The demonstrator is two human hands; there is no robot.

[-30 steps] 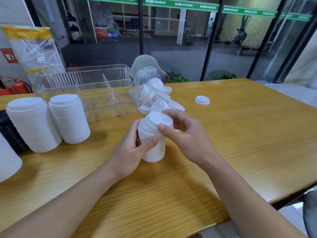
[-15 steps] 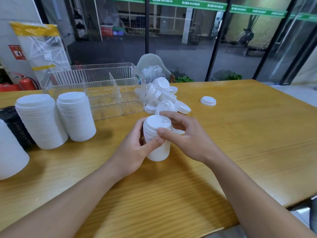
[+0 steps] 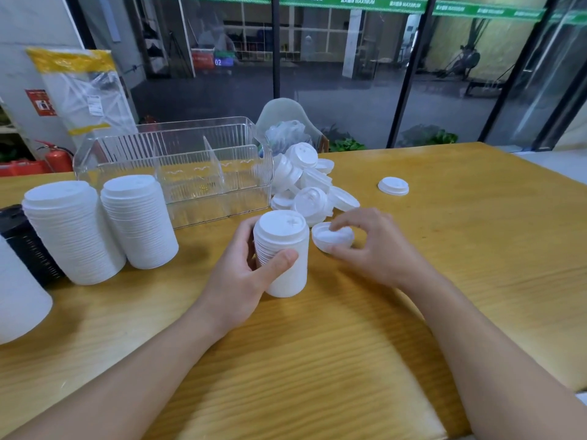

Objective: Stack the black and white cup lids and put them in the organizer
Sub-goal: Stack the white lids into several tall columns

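Holding the white lid stack [image 3: 282, 254] upright in my left hand [image 3: 241, 274], thumb across its front and fingers curled round the far side; it stands on the table [image 3: 349, 360] roughly mid-way between the near and far edges. My right hand [image 3: 374, 249] sits just beside it, fingertips pinching a single loose lid [image 3: 332, 238] that lies hollow side up, touching or nearly touching the tabletop; I cannot tell which.

Step in hand, as I read it: add this lid to the stack. To do it well I would turn the lid dome-up before bringing it over, centre it on the top lid, then press evenly around the rim so it seats square and does not cock to one side. The left grip should stay low and firm so the column does not bow.

Orientation: the stack's long axis runs near vertical, domed tops upward, leaning slightly toward the near edge at the base in this wide view. The loose lid's axis tilts toward me, open face up.

Loose pile of lids [image 3: 305, 182] lies toward the far edge, against the right end of the clear organizer [image 3: 178, 154], which shows no lids inside. One stray lid [image 3: 393, 185] sits well apart to the right. Two finished white stacks [image 3: 104, 230] stand toward the left edge, a black stack [image 3: 22, 239] behind them.
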